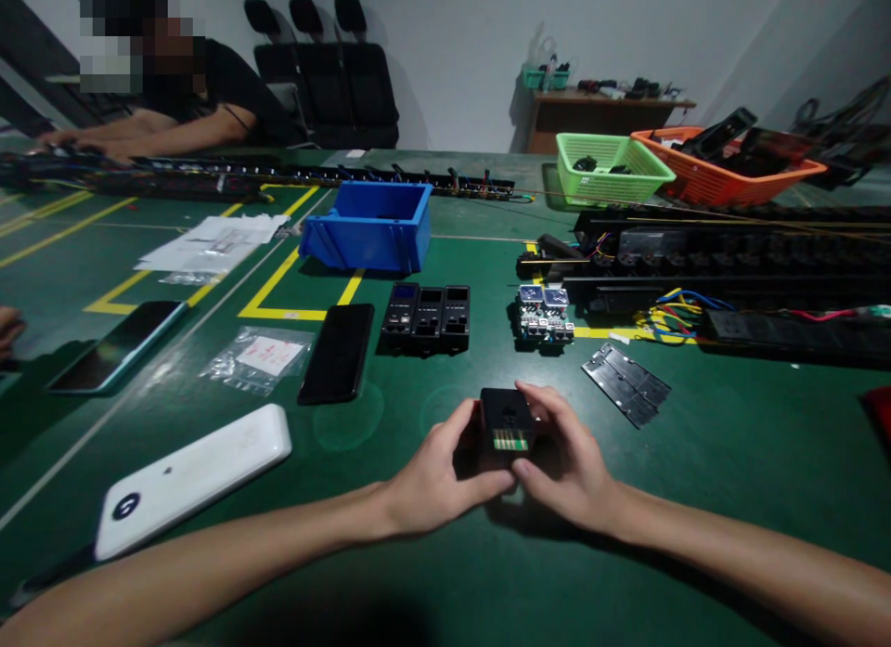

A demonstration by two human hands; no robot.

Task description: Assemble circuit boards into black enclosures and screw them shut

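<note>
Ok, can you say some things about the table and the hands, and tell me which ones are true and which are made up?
1. Both hands, left hand and right hand, hold the small black module. True.
2. The blue bin sits on top of the orange basket. False: it stands on the green table, far left of that basket.
3. Three black modules stand side by side. True.
4. The white device lies right of the hands. False: it lies left.

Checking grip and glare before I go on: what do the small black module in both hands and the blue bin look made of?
Black module: seemingly matte moulded plastic, dull with no glints, gold-coloured contact strips on its face. Blue bin: likely rigid moulded plastic, uniform colour with a faint sheen.
</note>
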